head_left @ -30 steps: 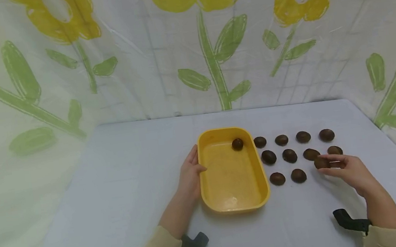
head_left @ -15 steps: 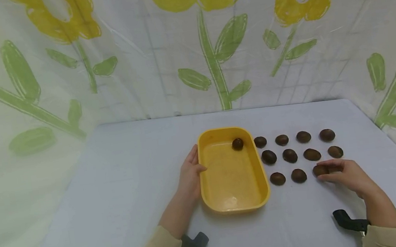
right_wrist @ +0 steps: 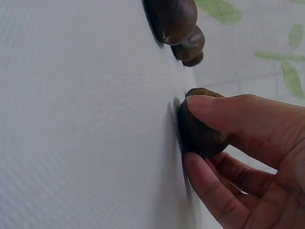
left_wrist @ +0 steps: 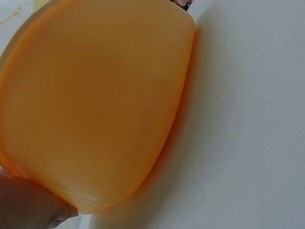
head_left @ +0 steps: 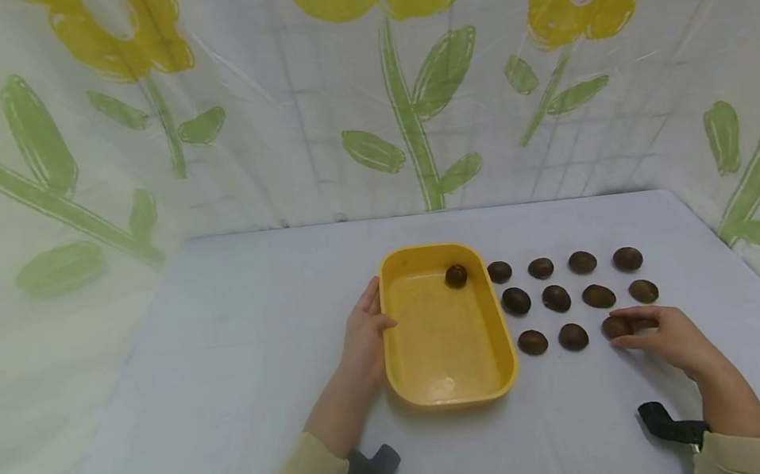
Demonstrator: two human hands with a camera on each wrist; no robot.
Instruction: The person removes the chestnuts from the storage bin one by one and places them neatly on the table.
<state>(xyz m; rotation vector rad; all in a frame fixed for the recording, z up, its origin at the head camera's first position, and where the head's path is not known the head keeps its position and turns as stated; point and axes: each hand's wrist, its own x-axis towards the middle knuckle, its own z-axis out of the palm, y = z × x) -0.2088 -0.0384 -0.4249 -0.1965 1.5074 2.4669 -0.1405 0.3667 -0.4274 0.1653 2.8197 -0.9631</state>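
Note:
My left hand [head_left: 366,338] grips the left rim of a yellow plastic tray [head_left: 455,402], thumb over the edge and fingers along the outside wall. In the left wrist view, the wall of the tray [left_wrist: 95,105] fills much of the picture. One brown chestnut [head_left: 456,277] lies in the tray's far right corner. My right hand [head_left: 667,337] pinches another chestnut [right_wrist: 205,136] between thumb and fingers, low over the white table at the right end of the front row. Beside it in that row lie two more, a middle chestnut [head_left: 573,337] and a left chestnut [head_left: 532,342].
Behind them, chestnuts lie in a middle row [head_left: 599,296] and a back row [head_left: 582,262], right of the tray. White cloth covers the table [head_left: 254,318]. A curtain [head_left: 264,124] with painted flowers hangs behind and at both sides.
My right hand has moved slightly toward me with its chestnut, from close to the middle row to the front row's end, then stayed nearly still. Left hand and tray have not moved.

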